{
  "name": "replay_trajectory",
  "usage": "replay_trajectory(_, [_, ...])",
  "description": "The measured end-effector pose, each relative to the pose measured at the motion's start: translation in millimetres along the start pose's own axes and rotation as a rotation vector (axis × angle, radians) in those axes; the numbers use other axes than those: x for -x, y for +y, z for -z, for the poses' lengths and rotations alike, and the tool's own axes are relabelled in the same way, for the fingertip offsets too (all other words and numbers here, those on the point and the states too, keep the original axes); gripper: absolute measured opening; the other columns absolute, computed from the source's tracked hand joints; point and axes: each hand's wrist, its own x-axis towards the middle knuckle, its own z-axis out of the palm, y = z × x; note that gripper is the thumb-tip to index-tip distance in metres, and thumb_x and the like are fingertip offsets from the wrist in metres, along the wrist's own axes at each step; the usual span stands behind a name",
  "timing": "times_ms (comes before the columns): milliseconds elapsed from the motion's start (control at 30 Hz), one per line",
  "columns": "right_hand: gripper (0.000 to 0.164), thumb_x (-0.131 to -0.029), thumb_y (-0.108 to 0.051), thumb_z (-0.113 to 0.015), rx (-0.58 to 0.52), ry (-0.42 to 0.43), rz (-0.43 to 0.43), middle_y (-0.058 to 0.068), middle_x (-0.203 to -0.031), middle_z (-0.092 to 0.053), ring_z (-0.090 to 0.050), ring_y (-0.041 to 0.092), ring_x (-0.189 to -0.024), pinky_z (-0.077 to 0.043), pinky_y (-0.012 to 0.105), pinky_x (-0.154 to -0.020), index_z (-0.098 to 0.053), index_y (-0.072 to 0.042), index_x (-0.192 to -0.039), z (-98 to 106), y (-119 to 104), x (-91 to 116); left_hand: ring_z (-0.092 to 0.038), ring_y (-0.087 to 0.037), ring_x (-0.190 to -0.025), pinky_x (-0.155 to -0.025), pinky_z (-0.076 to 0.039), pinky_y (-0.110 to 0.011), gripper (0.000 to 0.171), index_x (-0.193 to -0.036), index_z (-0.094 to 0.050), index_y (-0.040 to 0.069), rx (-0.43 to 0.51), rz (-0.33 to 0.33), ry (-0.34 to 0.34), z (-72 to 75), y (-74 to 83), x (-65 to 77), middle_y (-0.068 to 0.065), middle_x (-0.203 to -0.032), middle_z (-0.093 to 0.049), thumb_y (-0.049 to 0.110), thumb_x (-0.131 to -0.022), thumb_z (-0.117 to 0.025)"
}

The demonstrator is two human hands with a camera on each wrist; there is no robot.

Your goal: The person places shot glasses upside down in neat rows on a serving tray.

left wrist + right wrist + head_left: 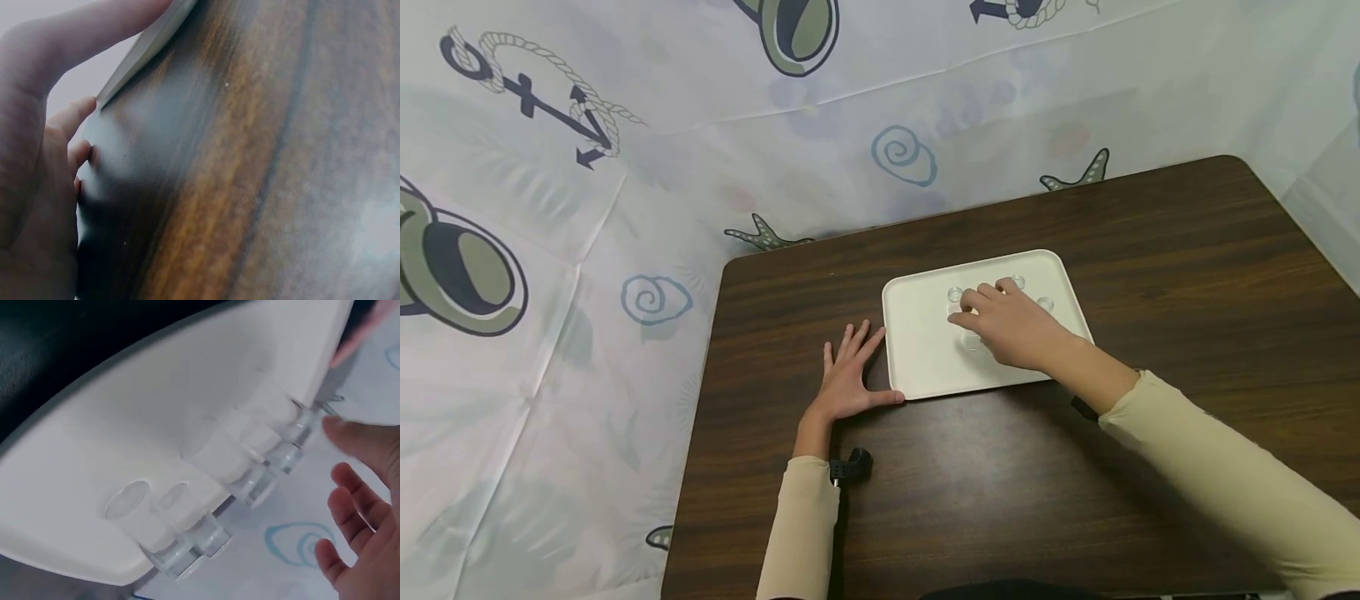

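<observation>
A white tray lies on the brown table. Several clear shot glasses stand on it upside down, their thick bases away from the tray. My left hand has its fingers spread at the tray's left side, with the thumb at the near left corner and a fingertip at the left edge. Over the glasses hovers my right hand, its fingers loosely bent and thumb apart. In the right wrist view nothing shows between those fingers, and the thumb tip is close to a glass. In the head view this hand hides some glasses.
The wood-grain table extends around the tray on all sides. A pale curtain with sea motifs hangs behind the table and along its left. A black wrist mount sits on the left wrist.
</observation>
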Motion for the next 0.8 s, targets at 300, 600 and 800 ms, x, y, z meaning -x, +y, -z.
replay_trajectory(300, [0.044,-0.082,-0.023,-0.075,-0.314,0.023,-0.168,0.004,-0.117,-0.058,-0.055,0.022,-0.107,-0.036,0.047,-0.091,-0.064,-0.020,-0.124,29,7,26,-0.002,-0.034,-0.147,-0.108,0.003,-0.067,0.110,-0.154,-0.018,0.029,0.008,-0.002,0.000,-0.2,-0.2,-0.6,-0.006,-0.161,-0.012,0.077,-0.067,-0.065])
replay_trajectory(600, [0.053,-0.081,-0.022,-0.077,-0.511,0.102,-0.332,0.004,-0.125,-0.054,-0.047,0.024,-0.116,-0.030,0.052,-0.094,-0.058,-0.017,-0.131,40,22,75,0.000,-0.032,-0.147,-0.108,0.006,-0.066,0.110,-0.154,-0.017,0.032,0.009,0.005,0.000,-0.7,-1.4,1.0,-0.005,-0.161,-0.011,0.078,-0.066,-0.065])
replay_trajectory(800, [0.062,-0.082,-0.029,-0.077,-0.602,0.107,-0.481,0.005,-0.129,-0.051,-0.044,0.026,-0.119,-0.029,0.057,-0.091,-0.052,-0.019,-0.138,40,27,121,0.001,-0.031,-0.147,-0.108,0.006,-0.066,0.110,-0.154,-0.016,0.033,0.010,0.010,-0.007,-0.5,-0.7,-0.3,-0.006,-0.161,-0.011,0.078,-0.066,-0.064])
